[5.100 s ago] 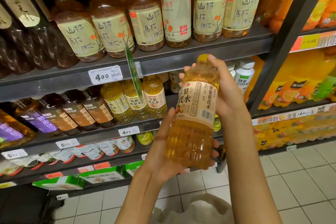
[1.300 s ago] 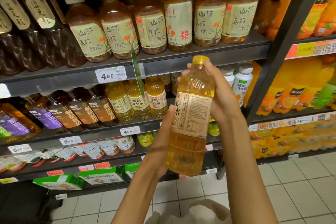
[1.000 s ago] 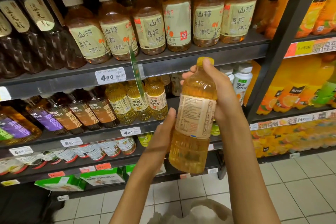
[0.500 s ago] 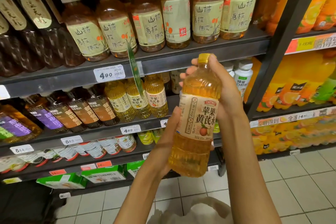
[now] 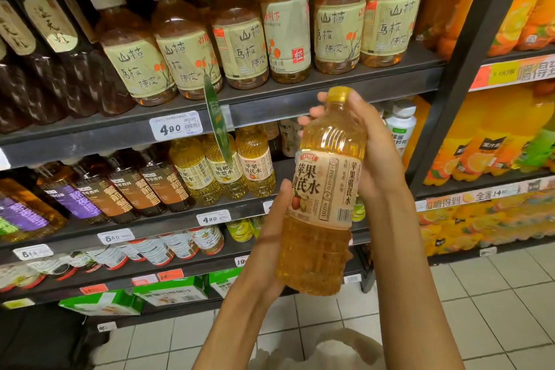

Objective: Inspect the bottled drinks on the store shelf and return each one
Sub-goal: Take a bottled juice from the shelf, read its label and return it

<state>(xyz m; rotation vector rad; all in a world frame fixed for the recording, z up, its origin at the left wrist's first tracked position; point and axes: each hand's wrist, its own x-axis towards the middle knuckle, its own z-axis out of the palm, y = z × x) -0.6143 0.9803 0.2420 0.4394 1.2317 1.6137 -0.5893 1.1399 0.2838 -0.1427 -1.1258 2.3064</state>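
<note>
I've got the yellow bottle (image 5: 322,189) up in front of the shelves, held in both hands and leaning a touch to the right. My left hand (image 5: 271,237) cradles the lower part, palm against the side and base, thumb lying up along the cream label. My right hand (image 5: 371,149) wraps the shoulder and neck from behind, fingertips curling round just beside the yellow cap (image 5: 338,94). The label's front faces me, big characters and a small fruit picture, barcode at the right edge. Behind the bottle, the middle shelf (image 5: 168,221) carries a short row of matching yellow bottles (image 5: 228,170), with brown-labelled dark bottles (image 5: 132,189) to their left. On the top shelf (image 5: 300,99) stand amber bottles (image 5: 240,39) with pale green labels. A price tag (image 5: 175,126) reads 4.90.
</note>
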